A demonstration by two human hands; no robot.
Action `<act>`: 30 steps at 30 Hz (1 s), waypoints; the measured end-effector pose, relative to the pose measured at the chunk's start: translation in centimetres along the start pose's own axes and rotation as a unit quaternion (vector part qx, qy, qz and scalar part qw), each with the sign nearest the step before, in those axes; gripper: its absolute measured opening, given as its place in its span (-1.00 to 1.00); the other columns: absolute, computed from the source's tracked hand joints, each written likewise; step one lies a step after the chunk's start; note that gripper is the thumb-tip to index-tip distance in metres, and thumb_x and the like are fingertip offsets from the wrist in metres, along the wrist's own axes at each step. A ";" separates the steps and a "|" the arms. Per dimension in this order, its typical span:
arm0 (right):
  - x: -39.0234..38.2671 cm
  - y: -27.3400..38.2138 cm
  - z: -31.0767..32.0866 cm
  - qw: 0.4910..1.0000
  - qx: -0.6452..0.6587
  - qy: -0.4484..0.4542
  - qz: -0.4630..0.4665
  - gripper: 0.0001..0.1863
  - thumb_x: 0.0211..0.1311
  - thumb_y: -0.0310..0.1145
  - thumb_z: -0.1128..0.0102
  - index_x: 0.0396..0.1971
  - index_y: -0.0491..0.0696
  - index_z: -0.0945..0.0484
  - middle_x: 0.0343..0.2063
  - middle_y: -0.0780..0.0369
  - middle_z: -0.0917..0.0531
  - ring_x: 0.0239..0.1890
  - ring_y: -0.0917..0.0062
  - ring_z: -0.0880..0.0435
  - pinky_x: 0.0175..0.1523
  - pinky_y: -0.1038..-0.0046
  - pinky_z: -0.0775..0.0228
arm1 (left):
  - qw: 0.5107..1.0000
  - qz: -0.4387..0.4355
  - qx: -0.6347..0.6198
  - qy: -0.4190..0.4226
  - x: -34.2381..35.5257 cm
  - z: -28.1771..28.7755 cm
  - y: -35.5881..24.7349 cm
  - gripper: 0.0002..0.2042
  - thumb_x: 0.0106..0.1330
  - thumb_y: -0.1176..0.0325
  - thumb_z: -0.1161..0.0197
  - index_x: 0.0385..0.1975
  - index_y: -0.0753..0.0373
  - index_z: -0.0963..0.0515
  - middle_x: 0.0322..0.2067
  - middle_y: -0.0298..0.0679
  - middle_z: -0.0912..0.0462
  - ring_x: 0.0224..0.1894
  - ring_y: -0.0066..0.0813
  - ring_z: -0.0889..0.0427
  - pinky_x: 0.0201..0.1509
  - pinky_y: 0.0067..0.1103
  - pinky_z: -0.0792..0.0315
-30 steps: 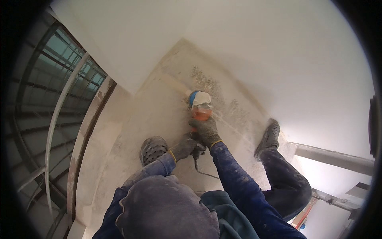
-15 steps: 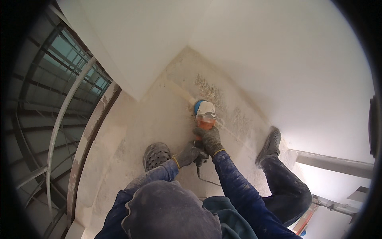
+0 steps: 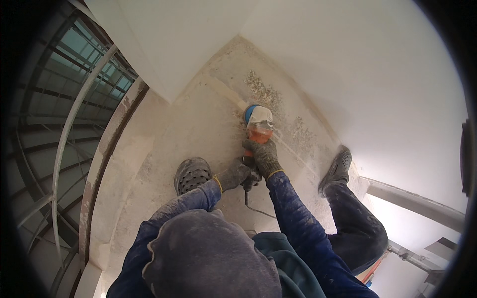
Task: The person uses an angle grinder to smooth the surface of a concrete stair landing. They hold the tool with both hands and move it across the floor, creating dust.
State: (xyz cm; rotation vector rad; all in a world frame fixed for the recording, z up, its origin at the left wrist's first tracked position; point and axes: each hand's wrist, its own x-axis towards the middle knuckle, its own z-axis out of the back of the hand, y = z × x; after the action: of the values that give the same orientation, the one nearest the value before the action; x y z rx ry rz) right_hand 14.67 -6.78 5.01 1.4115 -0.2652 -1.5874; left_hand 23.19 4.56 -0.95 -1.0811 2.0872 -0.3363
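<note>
An angle grinder [image 3: 261, 134] with an orange body, a whitish, dusty cover over its head and a blue edge rests head-down on the dusty floor [image 3: 208, 129]. My right hand [image 3: 264, 156], in a grey knitted glove with a yellow cuff, wraps around the orange body just behind the head. Further back, my left hand [image 3: 235, 176], gloved likewise, closes around the dark rear end, its fingertips partly hidden. A dark cord [image 3: 251, 206] trails from that end. Just beyond the head lies a rough, pitted patch [image 3: 263, 92], and a paler strip [image 3: 228, 94] runs up to it.
White walls [image 3: 348, 74] meet in a corner ahead. At left, a raised edge [image 3: 107, 159] borders a drop with metal railings [image 3: 67, 154]. My shoes stand either side, the left one [image 3: 193, 176] near my left hand, the right one [image 3: 338, 169] by the wall.
The view has tilted, so the floor, grinder and hands sit higher in the picture. Haze over the floor has thinned. Both hands keep their hold, and the grinder stays near the same spot.
</note>
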 end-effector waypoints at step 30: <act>-0.3 -1.3 1.2 0.998 0.056 0.005 -0.024 -0.58 0.09 -0.41 -0.52 -0.04 -0.13 -0.60 -0.37 0.21 -0.68 -0.49 0.42 -0.71 -0.43 0.34 -0.65 | 1.000 0.016 0.021 -0.006 -0.3 -1.4 0.0 -0.84 0.27 0.36 -0.44 -0.27 0.30 -0.67 -0.52 -0.19 -0.72 -0.58 -0.37 -0.70 -0.55 -0.44 -0.54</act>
State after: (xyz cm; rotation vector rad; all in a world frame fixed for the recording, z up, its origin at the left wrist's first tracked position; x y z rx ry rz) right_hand 12.95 -6.37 4.68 1.5217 -0.3199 -1.6251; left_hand 22.29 4.71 0.14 -1.0211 2.0759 -0.3565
